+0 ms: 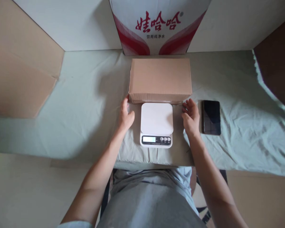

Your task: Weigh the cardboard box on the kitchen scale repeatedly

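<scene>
Arms come up from the bottom, over a grey shirt (152, 202), and reach to a table (85, 104) with a pale green cloth. A white scale (156, 124) sits on the cloth between the 2 hands, with its little screen and 3 buttons on the near side. The left hand (125, 114) lies just left of the scale, fingers loosely together, with the tips at the near left corner of a brown box (160, 79). The right hand (191, 117) is just right of the scale, fingers a bit curled and slightly apart, holding nothing, close to the box's near right corner. The box sits shut just behind the scale. A black phone (211, 117) lies flat to the right of the right hand. Farthest back, a white and red carton (158, 27) stands behind the box.
</scene>
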The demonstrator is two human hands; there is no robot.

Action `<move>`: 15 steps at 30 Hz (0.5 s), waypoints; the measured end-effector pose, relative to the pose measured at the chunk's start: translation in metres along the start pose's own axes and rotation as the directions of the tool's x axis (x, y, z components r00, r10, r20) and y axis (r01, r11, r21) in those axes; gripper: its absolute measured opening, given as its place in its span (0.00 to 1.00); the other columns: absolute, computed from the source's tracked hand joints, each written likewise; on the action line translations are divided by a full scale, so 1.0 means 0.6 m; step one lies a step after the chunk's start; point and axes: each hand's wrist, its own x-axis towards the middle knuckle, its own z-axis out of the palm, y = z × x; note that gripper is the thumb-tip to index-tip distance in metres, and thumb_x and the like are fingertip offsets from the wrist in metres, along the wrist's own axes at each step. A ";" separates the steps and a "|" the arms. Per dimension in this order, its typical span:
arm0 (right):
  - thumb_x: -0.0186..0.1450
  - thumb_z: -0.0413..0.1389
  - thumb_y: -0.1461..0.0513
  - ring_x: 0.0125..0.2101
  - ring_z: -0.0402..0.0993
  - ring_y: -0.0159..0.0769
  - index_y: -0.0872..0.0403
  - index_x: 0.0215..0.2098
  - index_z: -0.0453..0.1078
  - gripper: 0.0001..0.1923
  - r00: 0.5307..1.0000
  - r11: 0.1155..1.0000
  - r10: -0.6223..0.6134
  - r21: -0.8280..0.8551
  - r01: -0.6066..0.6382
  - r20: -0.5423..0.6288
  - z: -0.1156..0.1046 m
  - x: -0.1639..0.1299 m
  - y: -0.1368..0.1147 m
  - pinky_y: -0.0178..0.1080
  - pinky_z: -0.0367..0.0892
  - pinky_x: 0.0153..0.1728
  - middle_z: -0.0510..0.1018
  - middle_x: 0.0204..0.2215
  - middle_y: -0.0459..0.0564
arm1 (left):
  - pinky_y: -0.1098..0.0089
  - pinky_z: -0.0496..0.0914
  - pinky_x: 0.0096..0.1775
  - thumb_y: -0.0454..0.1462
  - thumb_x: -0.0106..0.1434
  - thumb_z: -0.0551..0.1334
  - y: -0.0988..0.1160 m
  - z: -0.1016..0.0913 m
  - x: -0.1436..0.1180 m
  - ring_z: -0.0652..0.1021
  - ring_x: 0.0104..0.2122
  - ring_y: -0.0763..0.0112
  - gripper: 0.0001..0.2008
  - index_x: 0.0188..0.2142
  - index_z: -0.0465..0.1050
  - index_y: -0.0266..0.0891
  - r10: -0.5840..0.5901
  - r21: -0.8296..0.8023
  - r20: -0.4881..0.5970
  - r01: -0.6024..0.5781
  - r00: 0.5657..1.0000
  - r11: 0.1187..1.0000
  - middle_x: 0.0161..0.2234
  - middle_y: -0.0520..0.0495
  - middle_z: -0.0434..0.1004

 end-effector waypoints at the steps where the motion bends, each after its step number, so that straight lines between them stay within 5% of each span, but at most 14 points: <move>1: 0.46 0.55 0.65 0.56 0.71 0.44 0.45 0.55 0.62 0.37 1.000 1.000 0.003 0.001 -0.003 0.006 -0.001 0.000 -0.002 0.57 0.65 0.59 0.70 0.58 0.52 | 0.55 0.63 0.64 0.23 0.48 0.56 0.002 -0.002 0.001 0.70 0.60 0.61 0.38 0.60 0.60 0.43 0.005 0.004 0.006 -0.005 1.000 1.000 0.60 0.42 0.67; 8: 0.50 0.58 0.61 0.61 0.64 0.49 0.42 0.59 0.58 0.38 0.980 0.982 -0.173 0.090 0.164 0.100 0.010 0.007 -0.036 0.60 0.62 0.59 0.65 0.62 0.49 | 0.57 0.66 0.61 0.23 0.50 0.55 0.035 -0.005 0.014 0.66 0.63 0.62 0.40 0.62 0.56 0.48 0.037 -0.033 0.059 -0.035 0.998 0.999 0.64 0.46 0.63; 15: 0.51 0.57 0.59 0.57 0.68 0.47 0.44 0.55 0.64 0.32 0.948 0.962 -0.266 0.106 0.251 0.174 0.029 0.005 -0.108 0.57 0.65 0.59 0.71 0.55 0.48 | 0.59 0.65 0.62 0.24 0.50 0.56 0.113 -0.002 0.015 0.72 0.57 0.64 0.33 0.56 0.60 0.44 0.134 -0.125 0.025 -0.130 0.991 0.984 0.54 0.45 0.71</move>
